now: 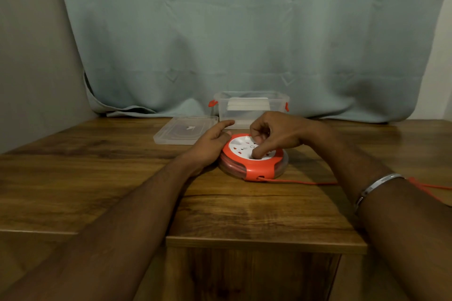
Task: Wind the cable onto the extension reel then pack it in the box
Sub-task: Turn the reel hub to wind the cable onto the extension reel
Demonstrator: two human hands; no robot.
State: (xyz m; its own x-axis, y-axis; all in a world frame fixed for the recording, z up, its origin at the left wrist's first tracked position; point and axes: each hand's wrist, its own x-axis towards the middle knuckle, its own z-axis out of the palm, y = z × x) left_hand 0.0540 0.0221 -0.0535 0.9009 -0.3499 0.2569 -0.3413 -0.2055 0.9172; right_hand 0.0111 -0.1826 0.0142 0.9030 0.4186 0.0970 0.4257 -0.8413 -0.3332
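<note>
Head view, looking forward and down: we see a round orange-and-white plastic extension reel lying flat on the brown wood-grain worktop, just right of the frame's centre. Our left hand rests against the reel's left rim; its fingers lie nearly straight, the forefinger pointing toward the upper right, and it has hold of nothing that we can make out. Our right hand hovers over the reel's white socket face with its fingers curled downward; one fingertip presses into the face near its middle, and the thumb and remaining fingers bunch at the far edge. Whether this grip pinches a knob or only presses the face, we cannot tell. A thin orange cable leaves the reel at its near edge and runs rightward across the worktop, passing behind our right forearm toward the right border. A silver metal bangle circles that forearm. Behind the reel, at the upper centre, stands an open clear plastic box with orange side clips; its flat clear plastic lid lies on the worktop just to its left. A pale grey-green cloth curtain fills the background.
</note>
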